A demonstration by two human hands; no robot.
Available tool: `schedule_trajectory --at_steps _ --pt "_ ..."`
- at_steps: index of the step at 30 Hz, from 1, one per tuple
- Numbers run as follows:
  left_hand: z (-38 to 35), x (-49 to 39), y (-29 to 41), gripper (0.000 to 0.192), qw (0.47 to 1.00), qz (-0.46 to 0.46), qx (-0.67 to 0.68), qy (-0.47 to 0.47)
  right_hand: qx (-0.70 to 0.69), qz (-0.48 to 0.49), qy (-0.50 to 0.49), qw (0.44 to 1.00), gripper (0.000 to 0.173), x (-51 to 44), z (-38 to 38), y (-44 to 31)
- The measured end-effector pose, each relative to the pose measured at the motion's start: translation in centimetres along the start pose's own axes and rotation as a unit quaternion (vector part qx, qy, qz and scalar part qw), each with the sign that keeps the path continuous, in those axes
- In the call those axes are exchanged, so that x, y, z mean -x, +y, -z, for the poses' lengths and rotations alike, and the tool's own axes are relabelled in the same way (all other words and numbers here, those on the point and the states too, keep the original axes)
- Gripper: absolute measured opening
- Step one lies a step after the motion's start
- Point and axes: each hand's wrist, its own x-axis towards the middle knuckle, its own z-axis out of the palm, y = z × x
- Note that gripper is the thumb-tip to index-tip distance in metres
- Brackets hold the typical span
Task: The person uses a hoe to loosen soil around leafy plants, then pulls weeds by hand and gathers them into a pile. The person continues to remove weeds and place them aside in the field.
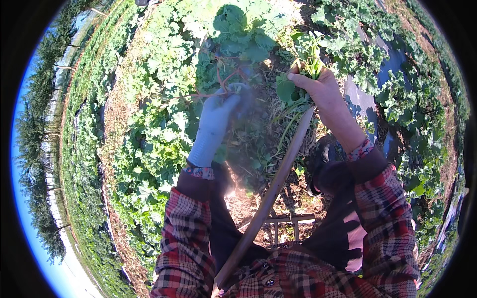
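Observation:
My left hand, in a white knit glove, is closed on reddish plant stems that spread out above and to its left. My bare right hand grips a bunch of green leafy stems, with leaves and thin stalks hanging below the fist. A long wooden handle runs from just under my right hand down to the lower left, across my lap. Its upper end lies among the hanging plants, so what it joins there is hidden.
Leafy green crop plants grow thickly on the left, with more on the right around plastic mulch film. Dry weeds and soil lie between my legs, near a slatted frame. Trees line the far left.

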Motion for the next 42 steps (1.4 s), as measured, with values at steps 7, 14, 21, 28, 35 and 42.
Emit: schedule_trajectory --at_steps 7,14,21,28,35,42 --pt "-1.6 1.7 1.7 0.023 0.999 0.024 -0.044 -0.018 0.026 0.096 -0.008 0.995 0.024 0.4 -2.1 0.5" --pt "-2.8 3.3 3.2 0.03 0.99 0.059 -0.124 -0.027 0.092 0.088 -0.043 0.991 0.028 -0.3 -2.2 1.6" --pt "-1.9 3.0 2.7 0.03 0.962 0.065 -0.244 -0.107 0.245 0.06 -0.114 0.961 0.02 0.1 -2.7 1.9" --pt "-1.4 3.0 2.9 0.029 0.972 0.11 -0.133 -0.162 0.278 0.045 -0.096 0.955 0.019 0.5 -3.3 1.1" --pt "-2.6 3.1 3.7 0.029 0.983 0.071 -0.106 -0.135 0.333 0.082 -0.071 0.937 0.015 0.3 -3.0 1.8" --pt "-0.9 2.3 3.1 0.027 0.995 0.061 -0.072 -0.019 0.262 0.068 -0.024 0.962 0.022 0.3 -3.0 0.4"
